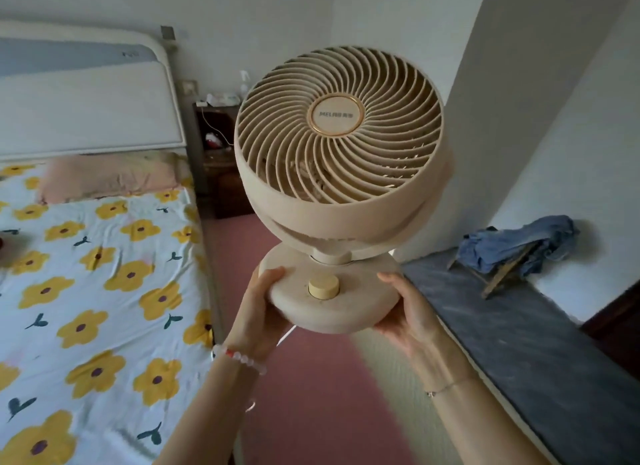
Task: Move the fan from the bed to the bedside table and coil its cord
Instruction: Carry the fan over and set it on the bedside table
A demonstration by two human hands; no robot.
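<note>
Fan is held upright in mid-air at centre frame, above the pink floor, clear of the bed. Cream body, round spiral grille facing the camera, gold-ringed badge at the grille centre. Round base sits below the head on a short neck; pale yellow knob is seen on the base top.

Base is gripped from both sides. Left hand is wrapped on the base's left edge, thumb on top, fingers curled underneath. Right hand is cupped on the right edge, thumb on the top rim, remaining fingers under the base and mostly hidden. Beaded bracelet is worn on the left wrist, thin chain on the right.

Thin pale line is seen dropping from under the base at lower left; likely the cord, cannot be confirmed.

Bed fills the left of the frame: white sheet with yellow flowers, pink pillow at the padded headboard. Bedside table, dark wood, is placed at upper centre-left behind the fan, beside the headboard, with small items on top, too blurred to identify. Dark grey ledge runs along the right, blue cloth piled at its far end.
</note>
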